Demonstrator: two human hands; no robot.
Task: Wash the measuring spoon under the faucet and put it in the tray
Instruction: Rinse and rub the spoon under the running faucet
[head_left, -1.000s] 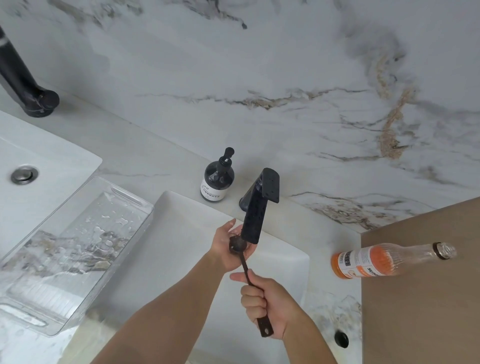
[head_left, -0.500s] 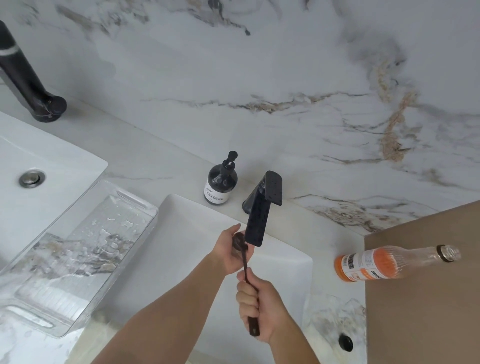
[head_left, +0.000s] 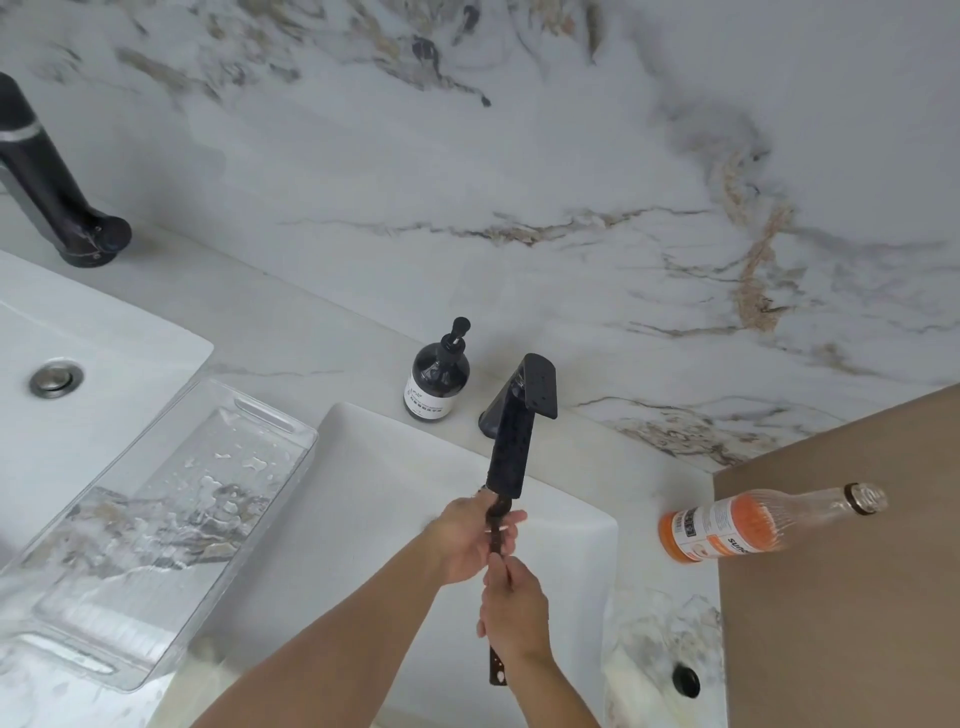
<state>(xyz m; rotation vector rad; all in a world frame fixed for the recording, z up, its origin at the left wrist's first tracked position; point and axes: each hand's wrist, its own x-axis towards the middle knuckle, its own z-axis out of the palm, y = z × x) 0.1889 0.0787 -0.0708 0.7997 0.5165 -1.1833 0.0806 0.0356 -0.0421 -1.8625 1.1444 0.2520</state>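
Observation:
A dark measuring spoon with a long handle is held upright over the white sink, its bowl hidden right under the spout of the black faucet. My right hand grips the handle, whose end sticks out below the fist. My left hand is wrapped around the spoon's upper stem near the bowl. A clear plastic tray, wet with droplets, lies to the left of the sink. Running water cannot be made out.
A dark soap pump bottle stands behind the sink. An orange bottle lies at a brown board's edge on the right. A second sink with drain and another black faucet are at far left.
The spoon's bowl has slid up under the spout. My left hand's fingers have moved along the spoon's top. My right hand has shifted up the handle, closer to the left.

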